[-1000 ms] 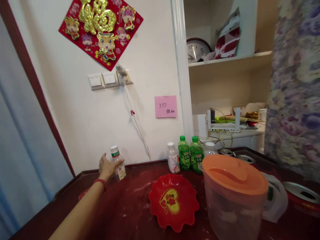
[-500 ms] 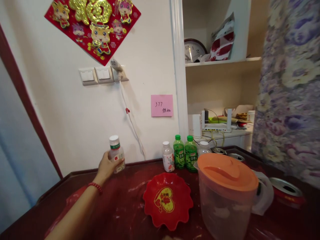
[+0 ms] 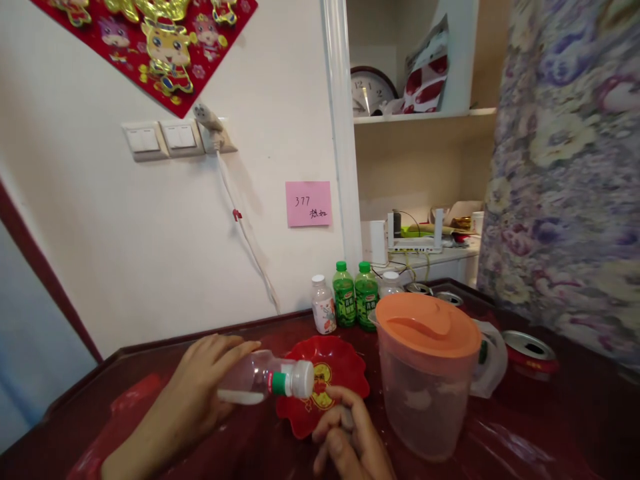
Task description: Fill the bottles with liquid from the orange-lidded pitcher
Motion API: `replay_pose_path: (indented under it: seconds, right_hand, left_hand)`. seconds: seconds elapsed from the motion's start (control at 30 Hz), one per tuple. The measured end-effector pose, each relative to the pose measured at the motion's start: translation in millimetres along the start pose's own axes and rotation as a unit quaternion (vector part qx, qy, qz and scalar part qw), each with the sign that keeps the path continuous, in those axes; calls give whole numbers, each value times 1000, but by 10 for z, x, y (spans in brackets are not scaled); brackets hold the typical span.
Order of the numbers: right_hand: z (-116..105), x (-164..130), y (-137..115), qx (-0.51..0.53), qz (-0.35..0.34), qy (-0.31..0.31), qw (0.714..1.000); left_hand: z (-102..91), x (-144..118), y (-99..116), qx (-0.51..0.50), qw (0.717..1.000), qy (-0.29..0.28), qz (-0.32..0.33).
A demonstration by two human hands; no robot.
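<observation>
head view, the only one i have. my left hand (image 3: 200, 393) sits in the lower left of the frame, fingers wrapped around the body of a small clear bottle (image 3: 260, 380). the bottle lies almost on its side, its white cap (image 3: 303, 379) pointing toward the middle of the frame, a green band just behind the cap. a thin layer of something white rests along its lower side; i think it is powder or liquid, but the blur keeps me from telling which.

my right hand (image 3: 347, 443) shows at the bottom centre, just below the cap, fingers curled in loosely with nothing in them that i can see. it does not touch the cap.

behind the cap, a red scalloped dish (image 3: 345, 367) with a gold heart lies on the dark red table (image 3: 500, 440). right of the dish, nearly touching it, stands a clear pitcher (image 3: 425, 393) with an orange lid (image 3: 425, 327).

further back against the wall, in the middle of the frame, stand a small white-capped bottle (image 3: 323, 313) and two green bottles (image 3: 355, 303) side by side. on the wall above them is a pink note (image 3: 309, 203), and at upper left a row of switches (image 3: 160, 139) with a white cable (image 3: 247, 233) hanging down. a clock (image 3: 367, 90) sits on the shelf at the top centre. flowered cloth (image 3: 565, 167) fills the right edge.
</observation>
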State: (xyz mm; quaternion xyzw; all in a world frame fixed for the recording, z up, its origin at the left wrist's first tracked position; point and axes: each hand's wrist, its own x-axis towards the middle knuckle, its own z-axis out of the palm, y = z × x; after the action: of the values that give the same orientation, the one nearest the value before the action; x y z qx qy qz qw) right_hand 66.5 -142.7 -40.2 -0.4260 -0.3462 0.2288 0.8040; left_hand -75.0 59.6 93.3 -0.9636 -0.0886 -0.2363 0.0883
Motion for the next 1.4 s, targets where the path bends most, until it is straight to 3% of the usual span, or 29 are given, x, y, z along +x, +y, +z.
replay_pose_path:
  seconds: [0.33,0.57,0.73,0.83,0.9,1.0,1.07,1.2,1.27,1.4]
  right_hand:
    - [-227,25,83,-136,47,-72,987]
    - [-219,-20,-45,-258,-62,-57,962]
    - [-239,-2,-46,-349,-215,-87,908]
    - [-228,26,-76,-378,-242,-119,886]
    - [-222,34,-110,-380,-240,-127,884]
    - [-226,21,-149,-365,-205,-85,904]
    - [-229,4,-155,-348,-137,-65,925]
    - [-221,-3,-138,-314,-4,-128,941]
    - [-217,12,-133,-306,-17,-135,942]
    - [-224,33,-167,-334,-166,-123,920]
  left_hand:
    - [88,-115,274,34,998,-25,48]
    - [57,-105,321,12,998,-44,44]
    - [7,-92,272,-17,995,-85,52]
    - [-26,-84,244,-29,994,-87,64]
    - [-41,-84,236,-27,994,-84,67]
    - [-47,-87,232,-23,994,-76,70]
    - [-43,-88,232,-19,995,-74,69]
    - [-36,-90,232,-12,995,-86,57]
    - [-36,-93,231,-11,994,-96,46]
    - [-45,-88,222,-29,994,-102,41]
